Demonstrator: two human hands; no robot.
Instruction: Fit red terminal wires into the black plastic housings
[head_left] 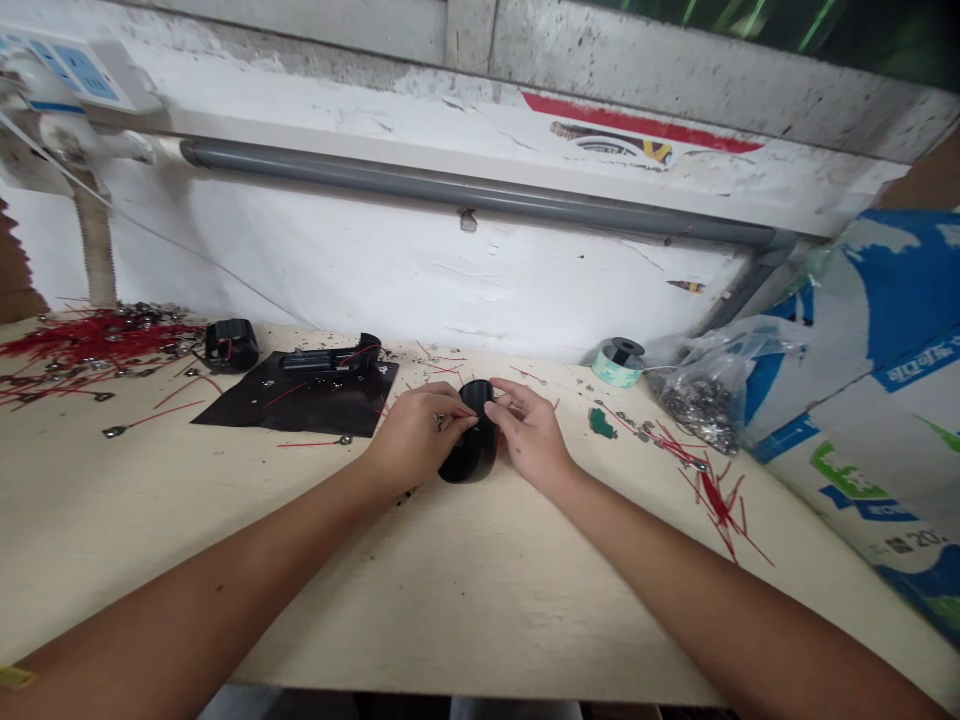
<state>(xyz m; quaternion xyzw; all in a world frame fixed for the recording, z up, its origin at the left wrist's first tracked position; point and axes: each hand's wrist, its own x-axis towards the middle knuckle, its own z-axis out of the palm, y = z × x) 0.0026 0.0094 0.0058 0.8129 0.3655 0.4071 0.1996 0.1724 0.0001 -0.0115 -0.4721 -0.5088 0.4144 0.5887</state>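
Note:
A black rounded plastic housing (472, 460) stands on the pale table between my hands, its hollow side facing me. My left hand (417, 428) is at its left edge, thumb and forefinger pinched over the opening on something too small to make out. A small metallic bit shows beside those fingers. My right hand (531, 432) grips the housing's right rim between thumb and fingers. Thin red wires lie on the table just behind the housing.
On the left lie a heap of red wires (105, 335), a black part (231, 345) and a black sheet (300, 405) bearing another housing (330, 360). Rightward are a tape roll (618, 364), a green piece (601, 423), a bag of metal parts (705, 400) and loose red wires (720, 500).

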